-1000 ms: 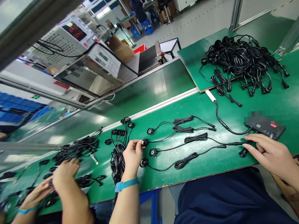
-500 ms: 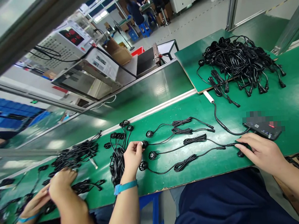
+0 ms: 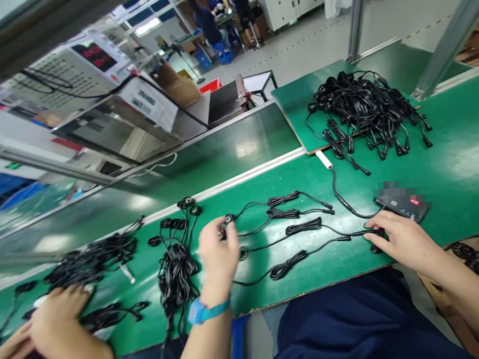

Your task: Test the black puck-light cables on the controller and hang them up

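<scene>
Green bench [image 3: 457,189] | left hand [image 3: 221,247] half-curled, hold unclear | right hand [image 3: 401,241] pinching black cable [image 3: 303,226]

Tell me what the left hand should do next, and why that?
I'd probably move the left hand onto the round end just beside its thumb. That end's cable runs across the green table to the right hand, near the black box, so it looks like the one being handled.

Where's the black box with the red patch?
In the head view, the black box lies toward the right on the green table, just beyond the right hand and nearer the person than the big cable pile.
</scene>
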Demonstrator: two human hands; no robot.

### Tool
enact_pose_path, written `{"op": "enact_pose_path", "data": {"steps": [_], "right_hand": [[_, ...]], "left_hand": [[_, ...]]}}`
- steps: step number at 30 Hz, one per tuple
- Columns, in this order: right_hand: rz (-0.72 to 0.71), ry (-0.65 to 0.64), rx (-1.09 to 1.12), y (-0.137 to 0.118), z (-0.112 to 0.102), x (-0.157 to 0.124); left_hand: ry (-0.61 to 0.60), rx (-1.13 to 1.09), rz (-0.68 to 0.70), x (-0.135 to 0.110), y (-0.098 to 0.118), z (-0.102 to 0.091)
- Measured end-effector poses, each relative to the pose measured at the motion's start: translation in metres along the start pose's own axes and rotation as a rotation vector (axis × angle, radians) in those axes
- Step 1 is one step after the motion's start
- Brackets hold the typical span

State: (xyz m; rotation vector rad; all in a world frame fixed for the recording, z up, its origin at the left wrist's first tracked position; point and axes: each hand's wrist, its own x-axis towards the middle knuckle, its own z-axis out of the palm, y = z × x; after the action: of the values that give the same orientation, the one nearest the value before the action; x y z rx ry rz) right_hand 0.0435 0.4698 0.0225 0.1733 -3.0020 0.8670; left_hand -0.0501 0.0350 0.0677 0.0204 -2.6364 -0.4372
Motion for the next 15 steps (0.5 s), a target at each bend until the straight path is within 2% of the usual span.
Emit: {"op": "enact_pose_path", "data": {"steps": [1, 4, 5, 7, 10, 12, 15], "right_hand": [[-0.009, 0.005, -0.007, 0.003, 0.001, -0.001], [-0.057, 0.045, -0.029, 0.013, 0.005, -0.002], [-0.085, 0.054, -0.033, 0.017, 0.006, -0.002], [-0.152, 0.061, -0.031, 0.024, 0.007, -0.002], [-0.206, 0.061, -0.026, 0.029, 0.006, -0.003], [-0.204, 0.036, -0.021, 0.029, 0.005, -0.004], [-0.200, -0.020, 0.007, 0.029, 0.005, -0.005]], "left_hand": [[-0.026, -0.083, 0.115, -0.005, 0.029, 0.001], [-0.357, -0.309, 0.566, -0.020, 0.116, 0.017], [-0.448, -0.339, 0.693, -0.023, 0.140, 0.026], [-0.557, -0.350, 0.850, -0.028, 0.176, 0.049], [-0.643, -0.353, 0.964, -0.038, 0.202, 0.077], [-0.681, -0.373, 0.981, -0.045, 0.204, 0.087], [-0.731, -0.414, 0.938, -0.050, 0.199, 0.088]]}}
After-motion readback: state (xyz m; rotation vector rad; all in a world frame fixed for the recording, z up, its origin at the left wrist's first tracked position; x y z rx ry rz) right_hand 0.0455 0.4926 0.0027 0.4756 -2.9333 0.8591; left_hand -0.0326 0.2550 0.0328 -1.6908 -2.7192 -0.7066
